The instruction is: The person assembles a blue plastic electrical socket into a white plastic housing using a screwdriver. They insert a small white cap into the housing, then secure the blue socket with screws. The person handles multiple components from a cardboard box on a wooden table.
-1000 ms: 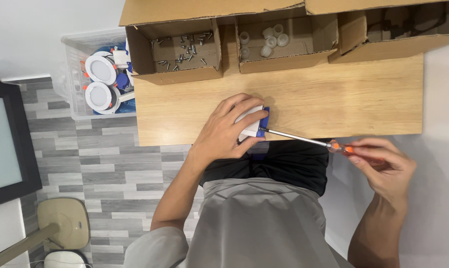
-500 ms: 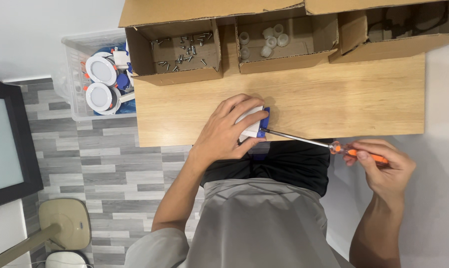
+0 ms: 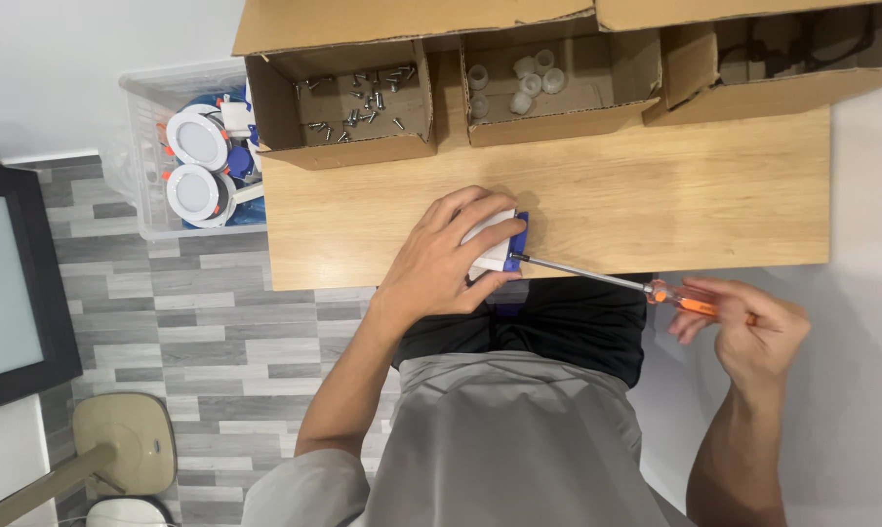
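Note:
My left hand (image 3: 443, 256) grips a small white and blue part (image 3: 500, 244) at the near edge of the wooden table (image 3: 656, 205). In my right hand (image 3: 748, 327) is a screwdriver (image 3: 597, 279) with an orange handle; its metal shaft runs left and its tip meets the right side of the part. My fingers cover most of the part.
Three open cardboard boxes line the table's far side: one with loose screws (image 3: 358, 98), one with small white caps (image 3: 529, 83), one with dark cables (image 3: 792, 49). A clear plastic bin (image 3: 158, 137) with round white lamps stands on the floor at left. A stool (image 3: 124, 444) is lower left.
My right hand has shifted a little on the screwdriver handle, fingers turning it. My left hand and the part stay where they were.

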